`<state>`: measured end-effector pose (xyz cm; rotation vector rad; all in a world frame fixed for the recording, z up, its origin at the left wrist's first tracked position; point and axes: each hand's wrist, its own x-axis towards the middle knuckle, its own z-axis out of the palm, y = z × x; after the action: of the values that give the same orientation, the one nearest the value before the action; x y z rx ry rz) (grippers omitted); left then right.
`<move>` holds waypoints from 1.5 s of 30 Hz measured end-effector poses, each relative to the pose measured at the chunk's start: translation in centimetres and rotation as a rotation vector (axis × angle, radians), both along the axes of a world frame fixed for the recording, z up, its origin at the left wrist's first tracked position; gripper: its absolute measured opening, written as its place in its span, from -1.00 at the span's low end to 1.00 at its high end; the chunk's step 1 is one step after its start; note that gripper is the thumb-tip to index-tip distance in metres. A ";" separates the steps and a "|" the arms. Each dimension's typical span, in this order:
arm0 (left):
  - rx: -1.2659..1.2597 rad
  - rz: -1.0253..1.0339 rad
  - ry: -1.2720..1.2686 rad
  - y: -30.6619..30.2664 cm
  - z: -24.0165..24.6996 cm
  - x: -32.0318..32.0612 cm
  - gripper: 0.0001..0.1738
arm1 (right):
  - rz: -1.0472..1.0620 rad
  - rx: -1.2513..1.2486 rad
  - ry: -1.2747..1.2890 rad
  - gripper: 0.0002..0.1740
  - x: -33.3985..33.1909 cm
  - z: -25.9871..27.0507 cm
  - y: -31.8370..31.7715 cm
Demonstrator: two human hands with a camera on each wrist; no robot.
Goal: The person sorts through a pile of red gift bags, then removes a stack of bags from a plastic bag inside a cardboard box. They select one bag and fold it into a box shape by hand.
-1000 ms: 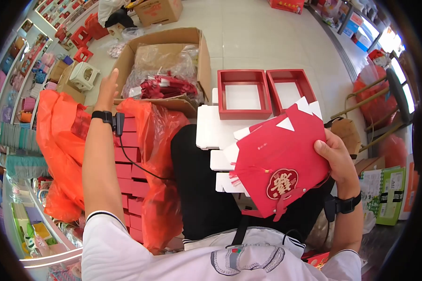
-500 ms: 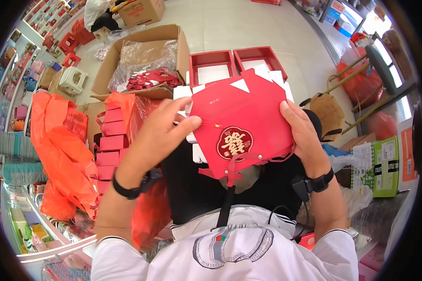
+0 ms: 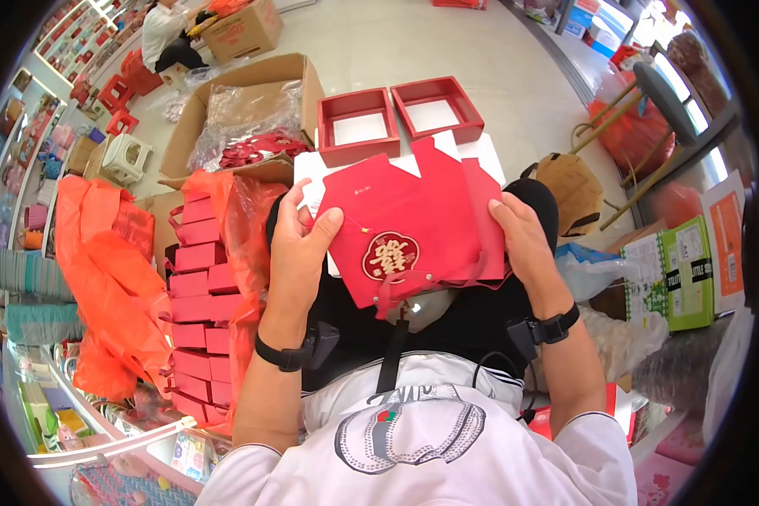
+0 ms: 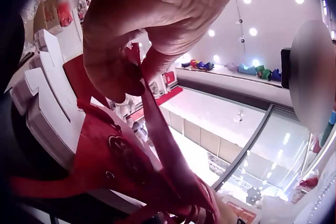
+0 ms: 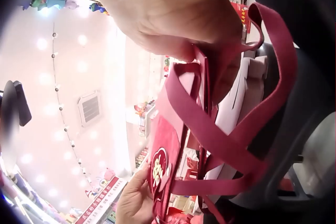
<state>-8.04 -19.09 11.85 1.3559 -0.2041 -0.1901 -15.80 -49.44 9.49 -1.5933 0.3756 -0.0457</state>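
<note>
Several flat, unfolded red gift boxes [image 3: 447, 202] lie together over my lap, with a round gold-on-dark-red emblem [image 3: 390, 255], a small tassel and ribbon handles [image 5: 220, 153]. My left hand [image 3: 301, 236] pinches their left edge between thumb and fingers. On the right edge my right hand [image 3: 521, 232] grips them, thumb on top. From the right wrist view, layered card edges run into that grip, and a loop of ribbon hangs beside it. White flat boxes [image 4: 55, 124] are stacked beneath the red ones.
Two red trays [image 3: 358, 152] with white bottoms sit just beyond the hands. An open carton [image 3: 308, 84] with plastic and red pieces stands at the far left. Finished red boxes [image 3: 196, 282] fill an orange bag [image 3: 101, 278] on the left. A bamboo-legged stool [image 3: 662, 101] is at right.
My left hand has come in from the far left and taken hold of the red boxes' left edge. The boxes have swung level in front of me, their right-hand layers now fanned apart.
</note>
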 end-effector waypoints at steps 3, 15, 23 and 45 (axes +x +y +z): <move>-0.169 -0.039 0.049 0.5 0.4 0.1 -0.51 | -0.122 -0.541 -0.157 -0.48 0.3 0.5 -0.4; 0.162 0.070 -0.249 -1.2 0.3 0.3 -0.67 | 0.137 0.141 -0.232 -0.61 0.9 3.1 6.2; 0.522 0.280 -0.616 -0.6 4.5 0.4 -0.54 | 0.128 0.229 -0.267 -0.57 1.0 5.7 4.8; 0.599 -0.388 -0.089 0.8 5.7 -0.7 -0.79 | 0.149 -0.126 -0.244 -0.49 -0.6 5.1 5.0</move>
<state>-8.75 -18.33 17.56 1.9129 -0.5151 -0.5484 -16.38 -44.47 14.55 -1.7130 0.0651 -0.1505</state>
